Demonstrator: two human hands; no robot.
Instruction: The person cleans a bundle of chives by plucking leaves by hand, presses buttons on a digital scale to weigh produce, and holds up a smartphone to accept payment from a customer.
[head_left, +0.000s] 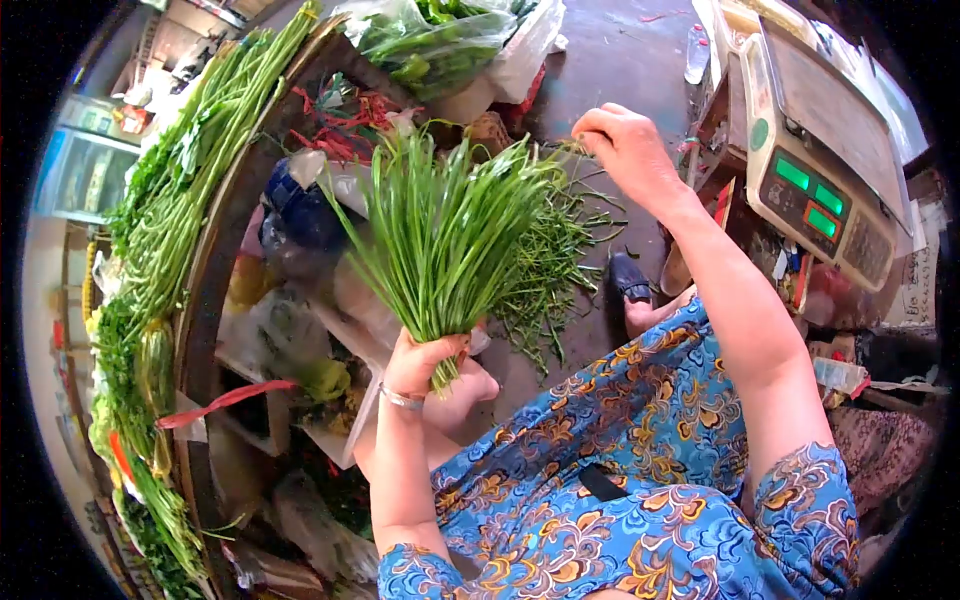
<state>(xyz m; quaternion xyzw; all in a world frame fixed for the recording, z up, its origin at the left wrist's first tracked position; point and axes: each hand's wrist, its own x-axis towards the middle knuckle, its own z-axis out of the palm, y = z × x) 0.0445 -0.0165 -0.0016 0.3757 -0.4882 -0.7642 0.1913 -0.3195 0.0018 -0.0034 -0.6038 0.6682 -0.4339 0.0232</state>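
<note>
One bunch of long flat green leaves (440,230), cut ends down, tips fanned upward, above the floor in front of the person's lap. One left hand (428,362), wearing a metal bracelet (400,398), closed around the lower stems. One right hand (630,145), raised beside the leaf tips, fingers curled in, thumb and fingertips pinched together at a small wisp (573,147). One heap of loose green trimmings (555,265), on the floor behind and beside the bunch. One digital scale (825,150), green digits lit, to the right. Long green beans (215,170), on the left-hand shelf.
</note>
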